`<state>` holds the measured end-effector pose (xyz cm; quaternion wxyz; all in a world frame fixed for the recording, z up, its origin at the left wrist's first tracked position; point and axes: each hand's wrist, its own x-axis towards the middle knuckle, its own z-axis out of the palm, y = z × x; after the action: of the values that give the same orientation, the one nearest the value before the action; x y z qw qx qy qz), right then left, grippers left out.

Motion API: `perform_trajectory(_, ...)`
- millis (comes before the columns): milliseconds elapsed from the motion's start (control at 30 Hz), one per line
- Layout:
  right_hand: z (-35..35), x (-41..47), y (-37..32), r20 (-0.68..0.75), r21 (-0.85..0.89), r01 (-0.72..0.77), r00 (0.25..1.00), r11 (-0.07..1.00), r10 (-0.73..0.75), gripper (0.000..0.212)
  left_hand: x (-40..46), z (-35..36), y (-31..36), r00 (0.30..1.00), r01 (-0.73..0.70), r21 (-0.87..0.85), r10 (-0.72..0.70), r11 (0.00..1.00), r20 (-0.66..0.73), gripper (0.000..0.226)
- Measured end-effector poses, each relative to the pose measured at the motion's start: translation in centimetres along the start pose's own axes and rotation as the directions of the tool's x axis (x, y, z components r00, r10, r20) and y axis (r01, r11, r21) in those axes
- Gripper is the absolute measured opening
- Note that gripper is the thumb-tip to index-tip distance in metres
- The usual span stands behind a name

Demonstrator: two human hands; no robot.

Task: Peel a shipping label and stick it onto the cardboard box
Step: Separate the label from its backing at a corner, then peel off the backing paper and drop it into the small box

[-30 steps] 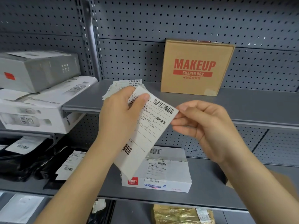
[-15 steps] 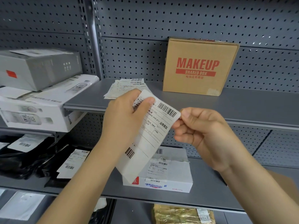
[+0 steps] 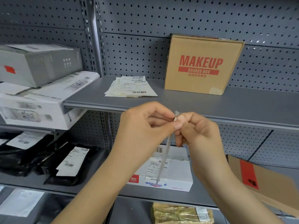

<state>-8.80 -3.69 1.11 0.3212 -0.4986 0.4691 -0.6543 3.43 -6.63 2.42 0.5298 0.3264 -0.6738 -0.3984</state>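
Observation:
I hold a white shipping label (image 3: 165,156) edge-on to the camera, so it shows only as a thin pale strip hanging down. My left hand (image 3: 142,131) and my right hand (image 3: 197,131) both pinch its top corner, fingertips touching. A brown cardboard box (image 3: 202,65) printed "MAKEUP SHARED BOX" stands upright against the pegboard on the upper shelf, above and behind my hands. A loose stack of other labels (image 3: 131,86) lies on the same shelf to the box's left.
A white parcel (image 3: 174,173) sits on the lower shelf under my hands. Black bagged parcels (image 3: 48,159) lie at lower left, grey and white boxes (image 3: 37,81) at left. Another brown carton (image 3: 265,180) leans at lower right. The grey shelf edge (image 3: 242,120) runs just behind my hands.
The label has turned from facing the camera to edge-on. Both hands came together at its top corner and dropped lower in view; the stack of labels on the shelf is uncovered.

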Motion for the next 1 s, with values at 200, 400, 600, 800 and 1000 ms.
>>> perform_trajectory(200, 0.2, -0.5, 0.3, -0.045, -0.098, 0.108, 0.993, 0.989, -0.113, 0.027, 0.0, -0.4, -0.3, 0.999, -0.01, -0.017, 0.011, 1.0, 0.044, 0.01)
perform_trajectory(400, 0.2, -0.9, 0.5, -0.088, -0.217, 0.169, 0.978, 0.961, -0.192, 0.027, -0.2, -0.1, -0.6, 0.997, -0.066, 0.004, 0.066, 0.998, 0.05, 0.009)
perform_trajectory(600, 0.2, -1.2, 0.8, -0.113, -0.294, 0.198, 0.964, 0.935, -0.24, 0.02, -0.6, 0.3, -0.7, 0.995, -0.098, 0.079, 0.098, 0.992, 0.005, 0.016)
perform_trajectory(800, 0.3, -1.2, 1.1, -0.091, -0.372, 0.246, 0.95, 0.895, -0.299, 0.018, -0.5, 0.6, -0.8, 0.996, -0.081, 0.059, 0.083, 0.995, -0.021, 0.012)
perform_trajectory(1000, -0.1, -0.5, 2.1, -0.144, -0.077, 0.034, 0.989, 0.996, -0.045, 0.023, 0.2, 0.9, -1.5, 0.976, 0.185, -0.297, -0.209, 0.937, -0.053, 0.021)
